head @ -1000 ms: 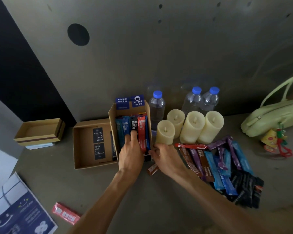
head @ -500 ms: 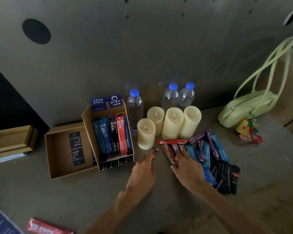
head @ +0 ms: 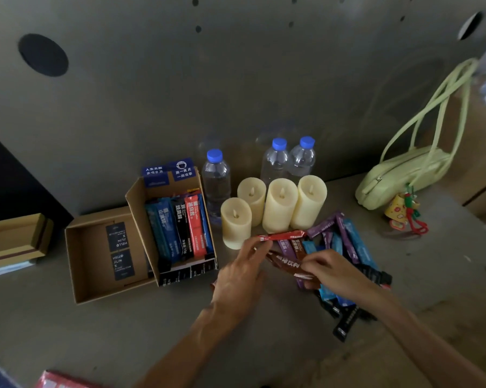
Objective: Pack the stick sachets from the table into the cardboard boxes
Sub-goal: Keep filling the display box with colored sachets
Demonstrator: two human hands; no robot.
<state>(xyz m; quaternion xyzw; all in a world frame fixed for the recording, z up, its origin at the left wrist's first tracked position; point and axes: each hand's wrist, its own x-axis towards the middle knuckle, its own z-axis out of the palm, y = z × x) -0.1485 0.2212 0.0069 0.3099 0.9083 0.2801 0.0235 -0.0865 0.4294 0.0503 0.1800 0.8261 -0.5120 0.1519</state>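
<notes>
A cardboard box (head: 136,204) leans open left of centre, with blue, black and red stick sachets (head: 180,228) standing in it. To its left lies a shallow cardboard box (head: 93,287) holding two black cards. A loose pile of sachets (head: 348,247), purple, blue, brown and black, covers the table at the right. My right hand (head: 330,270) pinches a brown sachet (head: 285,264) at the pile's left edge. My left hand (head: 240,275) reaches in with fingers extended, its tips touching the end of a red sachet (head: 285,236) that lies across the pile's top.
Three water bottles (head: 216,186) and several cream candles (head: 281,204) stand behind the pile, against the grey wall. A pale green handbag (head: 398,175) with a charm sits far right. Another cardboard box (head: 15,239) is at far left, a red packet (head: 65,382) at the bottom edge.
My left hand left the sachets in the box and moved right to the pile. My right hand came off the box's edge and took hold of a brown sachet. The view shifted right.
</notes>
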